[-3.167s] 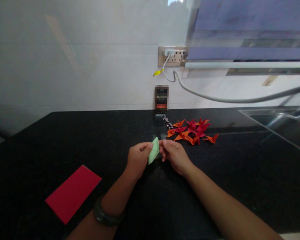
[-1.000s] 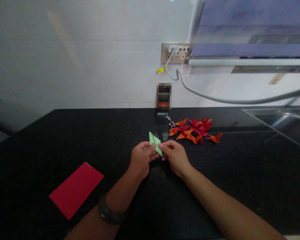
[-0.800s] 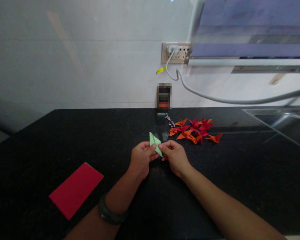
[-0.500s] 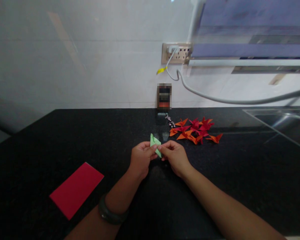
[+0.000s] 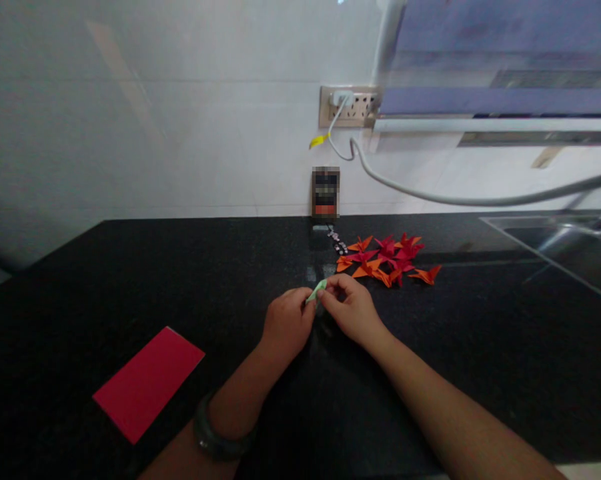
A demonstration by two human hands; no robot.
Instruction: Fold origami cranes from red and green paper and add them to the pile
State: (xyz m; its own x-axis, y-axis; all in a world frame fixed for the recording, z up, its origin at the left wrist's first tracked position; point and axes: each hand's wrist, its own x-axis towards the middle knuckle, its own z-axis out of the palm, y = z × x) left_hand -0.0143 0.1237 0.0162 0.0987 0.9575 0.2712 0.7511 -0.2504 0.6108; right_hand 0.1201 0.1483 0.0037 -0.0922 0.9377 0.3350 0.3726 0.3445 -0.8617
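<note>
A small piece of folded light-green paper is pinched between my two hands above the dark counter. My left hand grips its lower left end, fingers closed and partly hiding it. From the other side my right hand holds the paper between thumb and fingers. Just beyond my right hand lies a cluster of folded paper cranes, orange and red. Off to the left of my left arm, a red sheet of paper, or a stack of them, lies flat.
Against the tiled wall leans a phone with a blurred screen and a beaded strap. A white cable runs from the wall socket to the right. A sink is set into the black counter at right.
The green paper has been turned in my hands, so less of its face shows and its tip now points up to the right. My left hand has rolled over, its back more upward.
</note>
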